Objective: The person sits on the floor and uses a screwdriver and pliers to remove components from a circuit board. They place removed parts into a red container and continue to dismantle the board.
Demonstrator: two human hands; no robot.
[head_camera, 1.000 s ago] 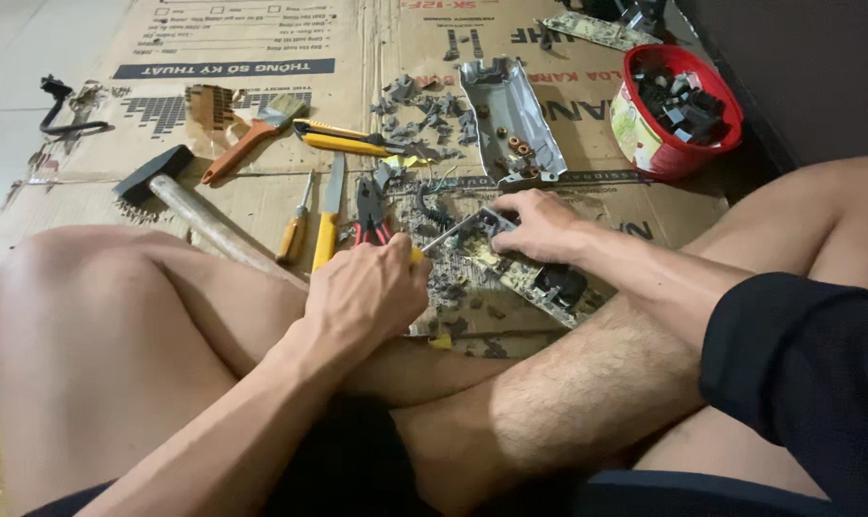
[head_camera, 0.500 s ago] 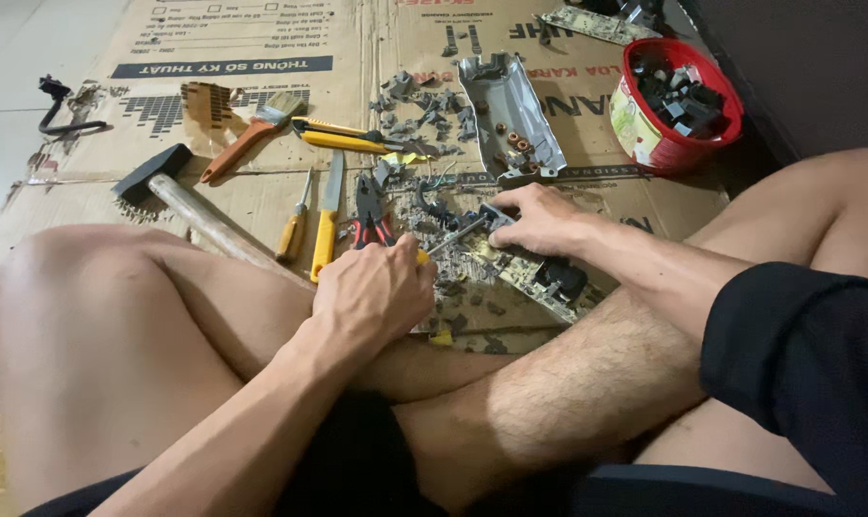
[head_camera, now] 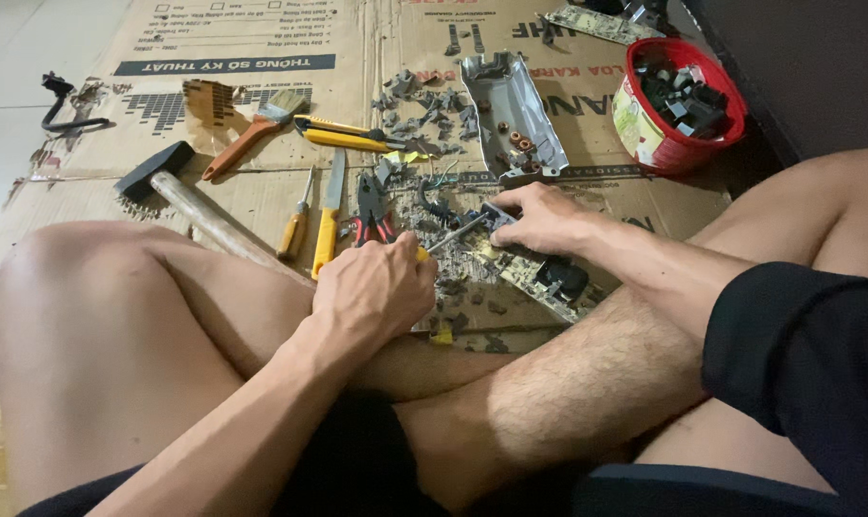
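Note:
I sit cross-legged on flattened cardboard (head_camera: 262, 187). My left hand (head_camera: 377, 287) is closed around the yellow handle of a screwdriver (head_camera: 456, 235), whose metal shaft points up and right at a circuit board (head_camera: 530, 268). My right hand (head_camera: 539, 218) presses on the board's upper end, fingers curled over a small dark component. The board lies tilted against my right shin, with a black part on its lower end. Grey broken bits lie around it.
A hammer (head_camera: 180, 191), a paintbrush (head_camera: 252, 134), a yellow utility knife (head_camera: 343, 134), two yellow-handled screwdrivers (head_camera: 310, 225) and red-handled pliers (head_camera: 369, 215) lie on the cardboard. A metal casing (head_camera: 511, 115) sits beyond, a red tub (head_camera: 678, 101) of dark parts at far right, a black cable (head_camera: 66, 105) at left.
Both hands have stayed on the screwdriver and the board, shifting only slightly. The screwdriver tip works at the same spot on the board.

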